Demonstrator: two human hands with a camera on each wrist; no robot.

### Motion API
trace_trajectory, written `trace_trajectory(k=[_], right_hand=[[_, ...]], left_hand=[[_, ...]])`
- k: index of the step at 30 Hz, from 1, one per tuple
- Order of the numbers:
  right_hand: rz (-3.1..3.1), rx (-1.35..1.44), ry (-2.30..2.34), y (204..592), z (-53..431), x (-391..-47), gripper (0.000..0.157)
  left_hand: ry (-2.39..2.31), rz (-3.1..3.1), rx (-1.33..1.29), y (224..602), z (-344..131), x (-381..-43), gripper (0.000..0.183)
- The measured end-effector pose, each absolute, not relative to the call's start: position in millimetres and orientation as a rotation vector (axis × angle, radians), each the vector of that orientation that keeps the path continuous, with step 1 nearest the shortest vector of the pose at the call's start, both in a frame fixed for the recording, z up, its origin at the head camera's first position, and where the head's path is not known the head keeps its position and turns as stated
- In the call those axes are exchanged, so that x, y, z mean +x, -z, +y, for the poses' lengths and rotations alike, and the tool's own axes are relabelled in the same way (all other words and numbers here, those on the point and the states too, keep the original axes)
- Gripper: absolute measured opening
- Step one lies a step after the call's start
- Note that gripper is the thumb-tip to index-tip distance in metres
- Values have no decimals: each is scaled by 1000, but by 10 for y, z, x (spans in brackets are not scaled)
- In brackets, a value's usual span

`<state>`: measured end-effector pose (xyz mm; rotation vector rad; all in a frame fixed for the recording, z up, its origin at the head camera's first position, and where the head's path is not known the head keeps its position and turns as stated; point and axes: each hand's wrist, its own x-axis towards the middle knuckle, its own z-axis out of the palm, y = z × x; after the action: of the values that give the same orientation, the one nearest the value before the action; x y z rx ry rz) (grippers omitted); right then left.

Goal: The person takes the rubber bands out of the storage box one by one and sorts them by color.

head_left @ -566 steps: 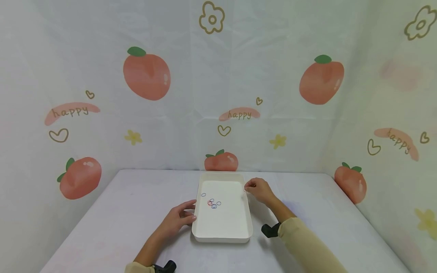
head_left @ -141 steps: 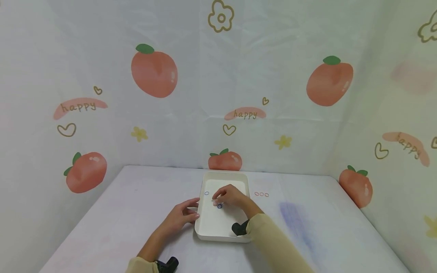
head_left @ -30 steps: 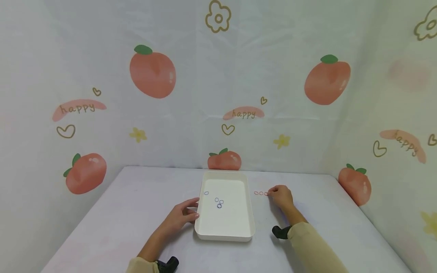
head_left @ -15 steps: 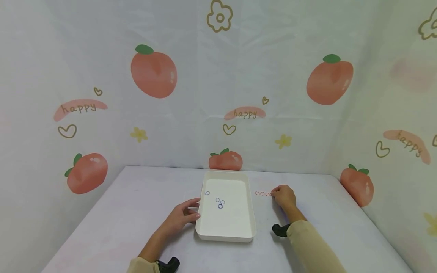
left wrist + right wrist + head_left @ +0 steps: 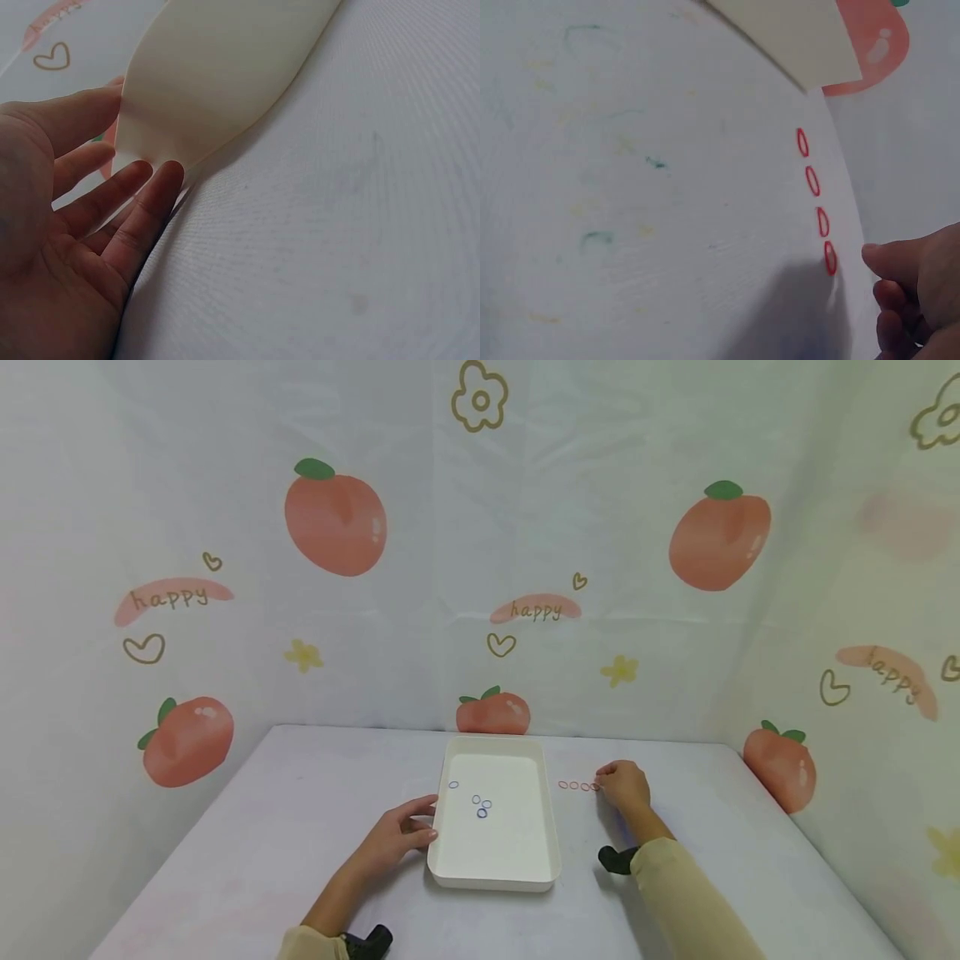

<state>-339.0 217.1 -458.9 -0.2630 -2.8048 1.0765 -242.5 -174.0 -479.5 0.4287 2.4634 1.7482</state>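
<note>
A white tray (image 5: 495,860) holds several small blue rings (image 5: 482,817), one of them apart near its left wall. To its right on the table, small red rings form a straight row. The last red ring (image 5: 826,259) lies just beside my right hand (image 5: 625,783). In the right wrist view that hand's thumb (image 5: 889,259) stands a short gap from this ring, fingers loosely curled with nothing between them. My left hand (image 5: 393,837) rests against the tray's left side. The left wrist view has its relaxed fingertips (image 5: 172,174) at the outer wall and the thumb by the rim.
A white cloth-like table surface (image 5: 300,827) lies around the tray, with faint coloured smudges. Behind it hangs a printed backdrop (image 5: 420,652) with peaches and hearts. Black wrist devices sit on both arms, the right one (image 5: 618,860) above the table.
Earlier, red rings lay among the blue ones in the tray; now the red ones line up outside it. In the last second my right hand let go of the end red ring and lifted slightly.
</note>
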Motion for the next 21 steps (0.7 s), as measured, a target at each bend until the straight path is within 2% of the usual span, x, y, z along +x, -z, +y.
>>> trace_trajectory(k=[8, 21], right_hand=[[-2728, -165, -1152, 4423, 2046, -3406, 14], [-2643, -121, -1347, 4241, 1568, -3530, 11]], left_hand=[[-1752, 2462, 436, 4784, -1738, -2407, 59], [-1766, 2436, 464, 4812, -1760, -2434, 60]])
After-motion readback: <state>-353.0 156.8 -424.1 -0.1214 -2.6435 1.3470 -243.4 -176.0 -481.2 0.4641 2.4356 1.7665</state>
